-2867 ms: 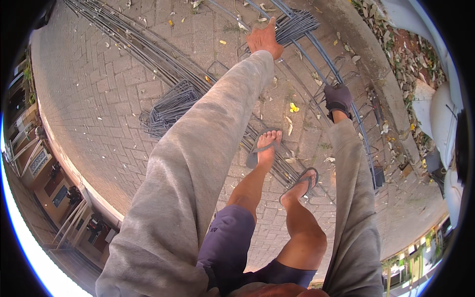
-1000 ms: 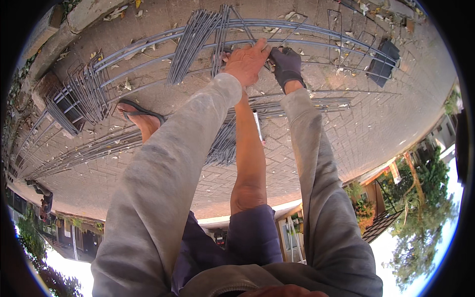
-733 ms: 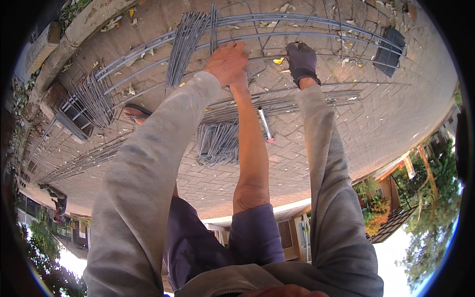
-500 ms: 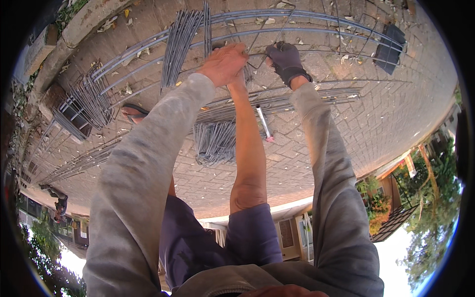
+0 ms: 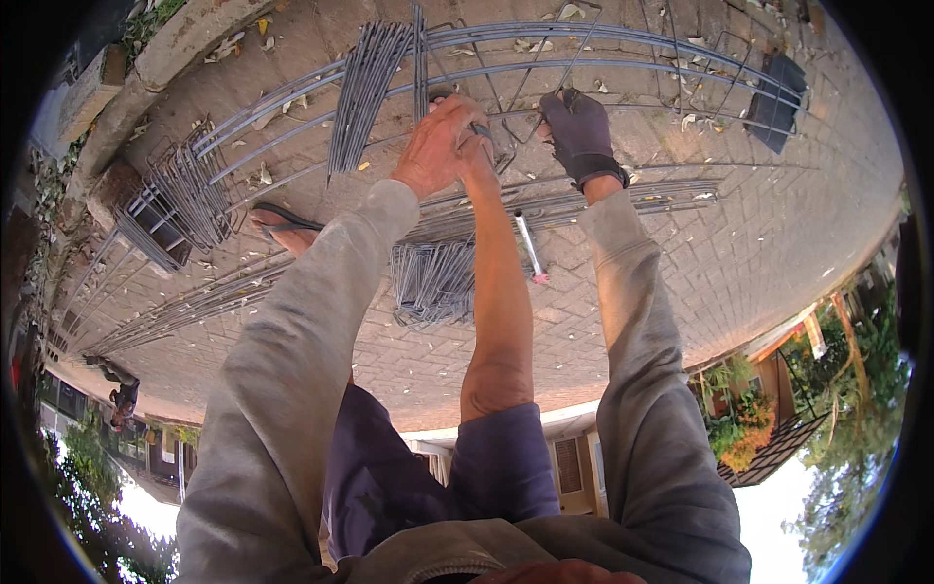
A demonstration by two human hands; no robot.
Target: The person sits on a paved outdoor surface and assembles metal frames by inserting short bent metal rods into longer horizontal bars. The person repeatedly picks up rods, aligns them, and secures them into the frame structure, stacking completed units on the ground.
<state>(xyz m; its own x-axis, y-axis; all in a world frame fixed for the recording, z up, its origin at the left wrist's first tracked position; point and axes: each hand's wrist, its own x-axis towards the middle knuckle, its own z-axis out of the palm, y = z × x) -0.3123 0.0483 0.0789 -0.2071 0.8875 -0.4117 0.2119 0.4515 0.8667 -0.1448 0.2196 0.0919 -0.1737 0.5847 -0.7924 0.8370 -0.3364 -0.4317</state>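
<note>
My left hand [image 5: 435, 148] is bare and lies beside my sandalled foot and ankle, close to the steel bars. Its fingers are bent and pressed together; the tips and whatever they hold are hidden. To the right, my right hand [image 5: 582, 134] wears a dark glove and is closed next to a bent wire stirrup [image 5: 531, 78]. What it grips is too dark to make out. Long steel bars [image 5: 623, 60] run across beyond both hands, with several stirrups hung along them. A bundle of short straight rods [image 5: 365, 92] rests across these bars, left of my left hand.
More stirrups are piled on the paving [image 5: 433, 287] and at the left end of the bars [image 5: 185, 200]. A dark block [image 5: 775, 102] supports the right end. A metal tube [image 5: 529, 245] lies between my arms. A stone kerb [image 5: 161, 58] borders the far left.
Both hands have drawn slightly nearer to me, the right one also a little rightward. More of my left sandalled foot shows. The whole view has shifted slightly.
</note>
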